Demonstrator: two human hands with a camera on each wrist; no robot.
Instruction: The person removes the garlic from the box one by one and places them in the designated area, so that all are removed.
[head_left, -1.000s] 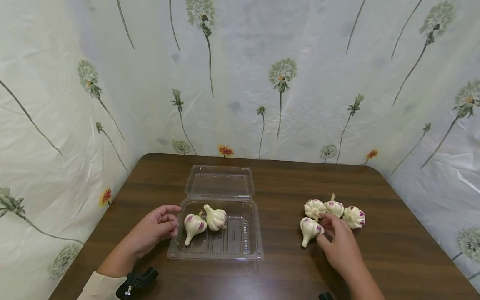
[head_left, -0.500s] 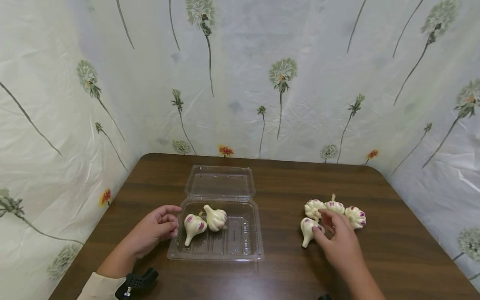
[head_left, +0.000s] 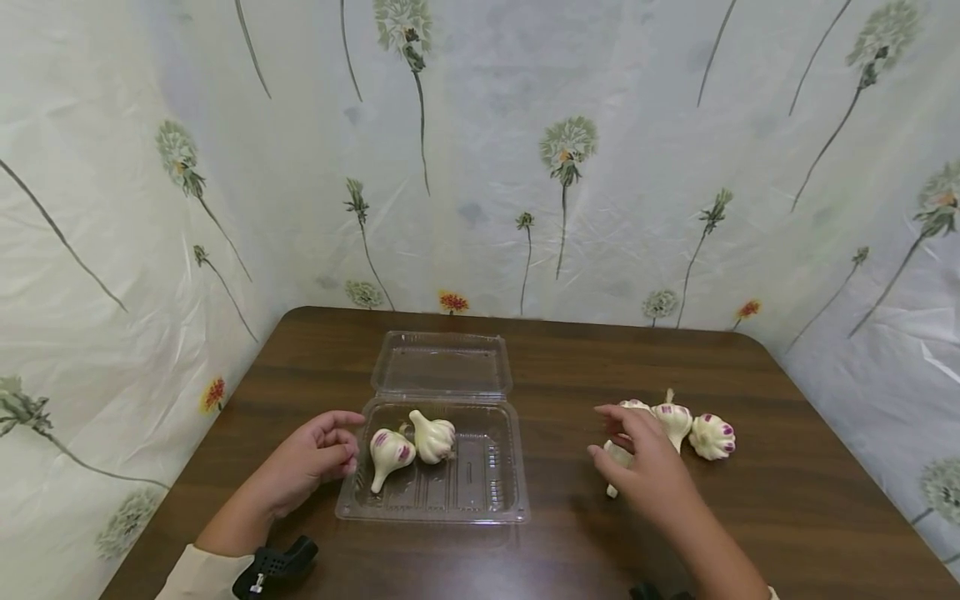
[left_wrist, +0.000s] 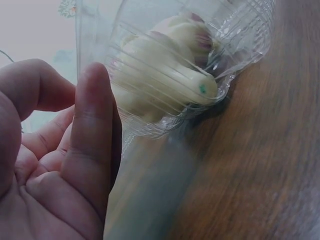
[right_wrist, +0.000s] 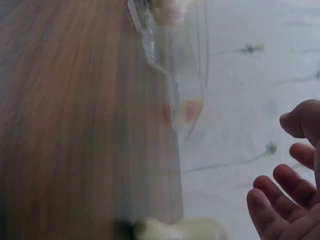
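Note:
My left hand (head_left: 309, 454) is at the left rim of a clear plastic clamshell box (head_left: 480, 510), fingers loosely bent, index fingertip at the rim. The left wrist view shows the thumb (left_wrist: 92, 120) against the clear wall. Inside the box lie two garlic bulbs: one bulb (head_left: 391, 452) with purple marks, another bulb (head_left: 432, 437) leaning beside it. Over the table's right side my right hand (head_left: 652, 467) is spread with nothing between fingers and thumb. It partly covers one garlic bulb (head_left: 617, 455), whose stem points towards me.
Beyond the right hand, a middle garlic bulb (head_left: 672, 421), a right-hand bulb (head_left: 712, 437) and a partly hidden bulb (head_left: 636, 404) sit close together. The box's open lid (head_left: 441, 367) lies flat behind its base. A floral sheet (head_left: 472, 167) hangs along the table's back edge.
My right hand has shifted left and its thumb and fingers have moved past the nearest bulb, which they now partly cover. More of the middle bulb shows. The left hand stays put.

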